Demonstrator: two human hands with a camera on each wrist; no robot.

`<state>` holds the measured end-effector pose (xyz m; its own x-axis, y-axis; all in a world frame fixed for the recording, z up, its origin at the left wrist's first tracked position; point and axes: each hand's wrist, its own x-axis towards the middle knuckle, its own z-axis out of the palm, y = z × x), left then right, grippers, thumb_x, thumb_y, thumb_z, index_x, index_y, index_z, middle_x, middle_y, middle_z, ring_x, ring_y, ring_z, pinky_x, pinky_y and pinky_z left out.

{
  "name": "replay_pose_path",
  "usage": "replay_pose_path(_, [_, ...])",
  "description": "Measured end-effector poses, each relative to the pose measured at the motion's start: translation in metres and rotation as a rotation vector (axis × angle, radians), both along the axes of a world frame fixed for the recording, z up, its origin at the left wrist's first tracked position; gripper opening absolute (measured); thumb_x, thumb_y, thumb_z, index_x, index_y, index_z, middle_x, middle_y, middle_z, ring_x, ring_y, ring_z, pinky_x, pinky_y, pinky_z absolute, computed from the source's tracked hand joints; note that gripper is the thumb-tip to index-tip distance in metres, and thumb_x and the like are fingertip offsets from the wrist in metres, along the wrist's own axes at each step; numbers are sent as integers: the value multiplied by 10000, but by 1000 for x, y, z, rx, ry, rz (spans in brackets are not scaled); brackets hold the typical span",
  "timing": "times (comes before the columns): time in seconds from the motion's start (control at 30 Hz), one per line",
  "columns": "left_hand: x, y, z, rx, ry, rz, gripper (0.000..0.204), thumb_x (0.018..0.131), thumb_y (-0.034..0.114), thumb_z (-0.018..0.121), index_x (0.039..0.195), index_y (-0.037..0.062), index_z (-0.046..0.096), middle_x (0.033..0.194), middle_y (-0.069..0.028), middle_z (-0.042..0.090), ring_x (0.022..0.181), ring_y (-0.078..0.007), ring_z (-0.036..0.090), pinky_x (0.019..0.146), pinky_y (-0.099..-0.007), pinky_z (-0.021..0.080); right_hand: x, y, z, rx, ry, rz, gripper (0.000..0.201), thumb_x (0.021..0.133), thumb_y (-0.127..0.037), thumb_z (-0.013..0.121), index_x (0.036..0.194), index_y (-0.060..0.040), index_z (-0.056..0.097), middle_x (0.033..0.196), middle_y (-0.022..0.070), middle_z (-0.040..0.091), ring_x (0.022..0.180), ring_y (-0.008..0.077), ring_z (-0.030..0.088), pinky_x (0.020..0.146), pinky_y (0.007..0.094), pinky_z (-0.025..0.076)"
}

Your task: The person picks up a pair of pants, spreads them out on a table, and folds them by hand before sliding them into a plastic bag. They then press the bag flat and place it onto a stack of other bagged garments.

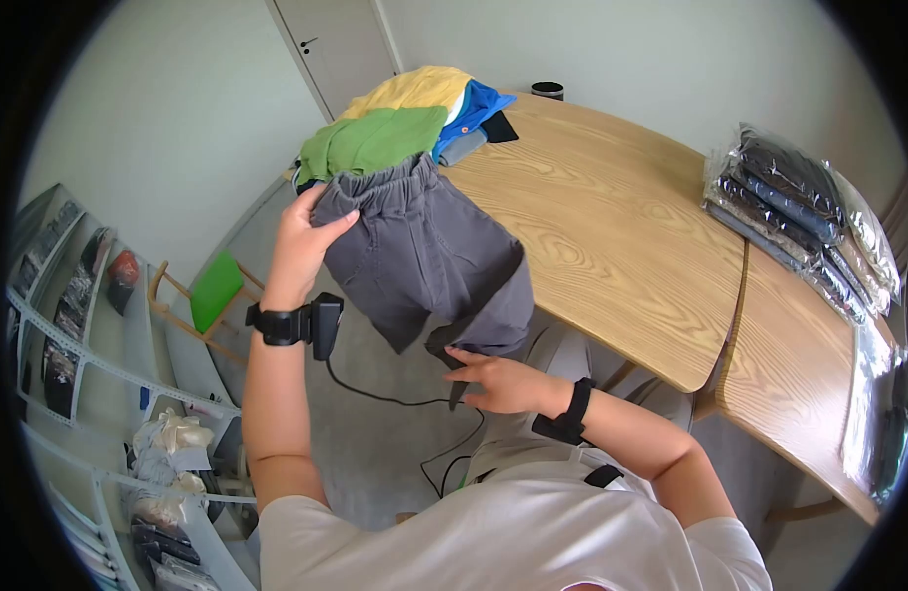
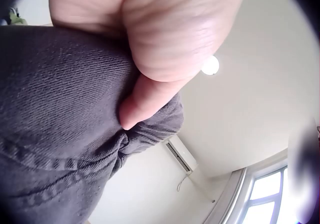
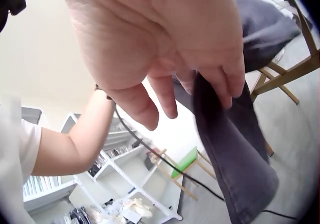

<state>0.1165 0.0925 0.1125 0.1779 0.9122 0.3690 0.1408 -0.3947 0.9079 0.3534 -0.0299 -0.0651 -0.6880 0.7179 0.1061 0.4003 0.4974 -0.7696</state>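
At centre frame in the head view, I hold a pair of grey shorts up in the air, off the near-left edge of the wooden table. My left hand clenches the elastic waistband at the upper left of the garment; the left wrist view shows the thumb pressed into bunched grey fabric. My right hand, lower centre, has its fingers extended with the fingertips touching a hanging leg of the shorts; I cannot tell whether they pinch the cloth or merely rest on it. Behind the shorts, at the top of the frame, a pile of folded clothes in green, yellow and blue sits on the table's far corner. A stack of bagged dark garments lies at the right edge. White shelving fills the lower left.
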Motion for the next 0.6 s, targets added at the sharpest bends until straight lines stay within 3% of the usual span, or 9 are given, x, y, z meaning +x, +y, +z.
replay_pose_path(0.1, [-19,-35,18,149,184,79,349,750,-23,714,1078,-55,600,970,-52,664,898,-119,618,818,-257,480,0,15,25,-112,-310,91,440,828,-146,615,1260,-81,558,1331,183,513,1113,364,559,936,368,465])
replay_pose_path(0.13, [-22,-48,21,245,298,63,347,732,-34,718,1059,-43,605,954,-50,666,873,-115,616,796,-257,484,1,20,22,-72,-155,-19,391,793,-157,668,1175,-85,618,1034,135,679,956,312,644,878,381,488])
replay_pose_path(0.17, [-23,-61,23,337,411,45,347,713,-45,721,1040,-32,609,938,-48,668,848,-110,615,775,-257,488,4,23,32,-70,-162,-14,391,793,-157,668,1175,-85,618,1034,135,679,956,312,644,878,381,488])
replay_pose_path(0.23, [-23,-79,21,369,506,19,368,652,-44,736,1000,0,625,875,-65,662,802,-142,623,746,-268,490,12,27,52,-284,351,-403,563,739,-140,760,1251,-63,539,1151,149,620,1074,268,594,926,379,460])
replay_pose_path(0.27, [-19,-87,17,427,541,-25,360,644,-39,739,983,-2,624,860,-74,656,786,-163,625,734,-272,488,12,26,52,-289,340,-404,563,739,-140,760,1251,-63,539,1151,149,620,1074,268,594,926,379,460])
replay_pose_path(0.33, [-15,-95,4,452,555,-133,328,631,-37,734,936,-10,617,833,-98,643,744,-214,619,695,-282,481,14,24,50,86,574,-667,811,681,-132,828,1355,-33,389,1304,176,492,1232,264,460,995,389,404])
replay_pose_path(0.47, [-14,-102,-19,468,423,-99,309,640,-70,711,927,-10,610,811,-82,637,726,-190,611,674,-276,477,29,25,32,67,432,-635,944,688,-195,831,1413,-10,256,1412,199,357,1323,303,341,1051,398,345])
replay_pose_path(0.53, [-26,-104,-26,251,252,-64,297,645,-94,693,916,-9,605,811,-55,638,740,-148,609,696,-260,478,35,33,25,-207,467,-448,988,672,-283,843,1435,-36,266,1429,152,350,1308,268,366,1060,427,330])
replay_pose_path(0.6, [-36,-106,-29,251,223,-99,308,647,-105,686,926,-4,601,814,-48,639,752,-133,605,709,-256,480,34,40,18,-330,571,-321,996,666,-293,844,1433,-20,270,1416,147,377,1295,257,386,1061,411,330])
